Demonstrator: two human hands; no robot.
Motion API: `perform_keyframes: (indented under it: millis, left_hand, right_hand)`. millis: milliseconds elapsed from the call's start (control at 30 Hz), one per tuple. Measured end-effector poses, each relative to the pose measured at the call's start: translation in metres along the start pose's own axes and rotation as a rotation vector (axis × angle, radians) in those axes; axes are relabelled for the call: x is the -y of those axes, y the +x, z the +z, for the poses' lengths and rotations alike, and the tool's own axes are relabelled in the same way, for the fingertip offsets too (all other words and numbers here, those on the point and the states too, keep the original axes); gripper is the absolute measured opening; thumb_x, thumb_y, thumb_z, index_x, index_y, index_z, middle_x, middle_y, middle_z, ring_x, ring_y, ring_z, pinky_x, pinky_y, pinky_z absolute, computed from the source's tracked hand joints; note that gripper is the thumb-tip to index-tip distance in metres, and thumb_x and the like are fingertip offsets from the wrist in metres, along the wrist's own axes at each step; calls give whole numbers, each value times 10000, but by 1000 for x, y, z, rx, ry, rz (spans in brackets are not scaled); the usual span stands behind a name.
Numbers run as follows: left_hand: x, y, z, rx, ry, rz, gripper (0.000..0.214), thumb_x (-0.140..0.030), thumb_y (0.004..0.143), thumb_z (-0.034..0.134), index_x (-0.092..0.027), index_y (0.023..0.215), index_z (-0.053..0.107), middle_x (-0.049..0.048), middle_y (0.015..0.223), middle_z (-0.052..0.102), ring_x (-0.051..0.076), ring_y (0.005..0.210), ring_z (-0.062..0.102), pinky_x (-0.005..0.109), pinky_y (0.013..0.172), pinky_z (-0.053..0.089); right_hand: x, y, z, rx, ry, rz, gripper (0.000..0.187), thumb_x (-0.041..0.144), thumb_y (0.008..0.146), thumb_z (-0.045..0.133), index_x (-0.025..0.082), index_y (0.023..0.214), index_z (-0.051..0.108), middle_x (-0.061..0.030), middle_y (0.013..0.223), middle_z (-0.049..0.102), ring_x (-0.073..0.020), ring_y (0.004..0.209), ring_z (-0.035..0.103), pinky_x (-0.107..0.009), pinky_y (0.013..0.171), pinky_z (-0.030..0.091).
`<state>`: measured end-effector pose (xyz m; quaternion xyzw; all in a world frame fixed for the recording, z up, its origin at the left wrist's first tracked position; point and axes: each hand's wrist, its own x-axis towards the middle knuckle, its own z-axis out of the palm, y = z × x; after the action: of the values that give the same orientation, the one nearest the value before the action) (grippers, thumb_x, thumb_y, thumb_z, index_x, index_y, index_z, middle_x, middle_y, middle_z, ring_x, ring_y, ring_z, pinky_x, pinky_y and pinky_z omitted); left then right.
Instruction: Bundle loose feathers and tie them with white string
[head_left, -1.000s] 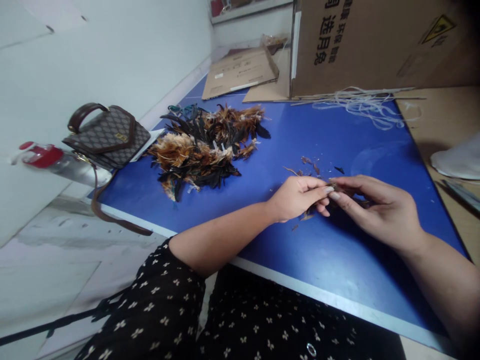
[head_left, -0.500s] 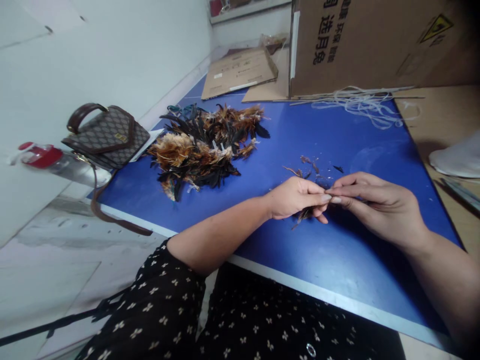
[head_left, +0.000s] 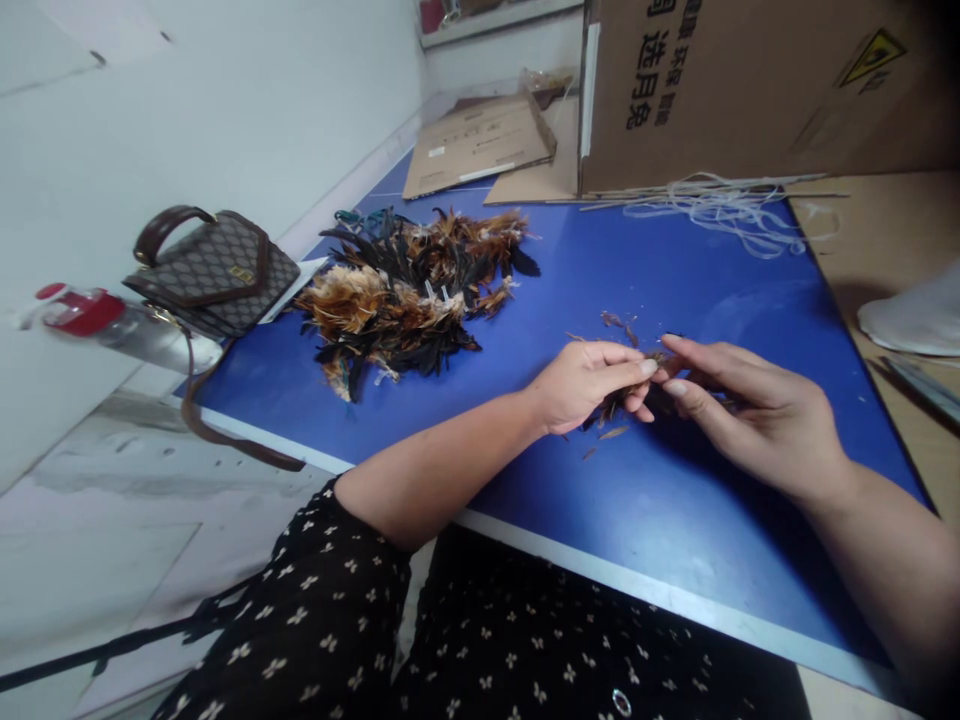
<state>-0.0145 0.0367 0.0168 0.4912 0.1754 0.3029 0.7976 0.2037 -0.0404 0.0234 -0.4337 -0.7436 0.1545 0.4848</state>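
Over the right part of the blue table, my left hand [head_left: 596, 385] pinches a small brown-and-black feather bunch [head_left: 616, 402] between thumb and fingers. Part of the bunch is hidden behind the fingers. Just to the right, my right hand [head_left: 765, 410] has its thumb and forefinger apart at the tip of the bunch, with nothing visibly gripped. Small feather scraps [head_left: 619, 323] lie on the table around my hands. A large pile of brown, tan and black feathers [head_left: 405, 300] rests to the left.
The blue table [head_left: 555, 480] has a patterned handbag [head_left: 225, 270] and a red-capped bottle [head_left: 127, 325] at its left end. At the back stand a large cardboard box [head_left: 735, 90] and a flat cardboard piece [head_left: 480, 145]. White plastic strips [head_left: 727, 205] lie tangled before the box.
My right thumb and forefinger have parted from their pinch beside the left fingers. More of the feather tip now shows between the hands. A loose feather scrap now lies below my left hand.
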Motion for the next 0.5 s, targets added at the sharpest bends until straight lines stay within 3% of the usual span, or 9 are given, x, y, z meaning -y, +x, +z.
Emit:
perform_keyframes:
  millis: [133,333,500]
  left_hand:
    - [1,0,0,-21,10,-5,503,-558,876,1006,-110,977,802,1,785,696,98,712,662,337,812,688]
    - [3,-1,0,-24,66,13,534,-606,873,992,-124,871,762,0,783,705,98,708,675,342,847,677]
    - [5,-1,-1,-83,94,26,529,-606,876,986,-112,967,820,11,732,723,112,698,701,311,808,642]
  right_hand:
    - [-2,0,3,31,9,-34,565,244,1091,790,419,1624,725,-48,1220,900,-220,1001,857,-410,954,721]
    - [-2,0,5,83,8,-22,487,287,1120,743,309,1606,754,-88,1186,905,-226,1017,860,-406,982,723]
    - [7,4,5,104,-46,1,527,307,1145,687,269,1670,689,-89,1206,899,-217,1033,853,-394,992,718]
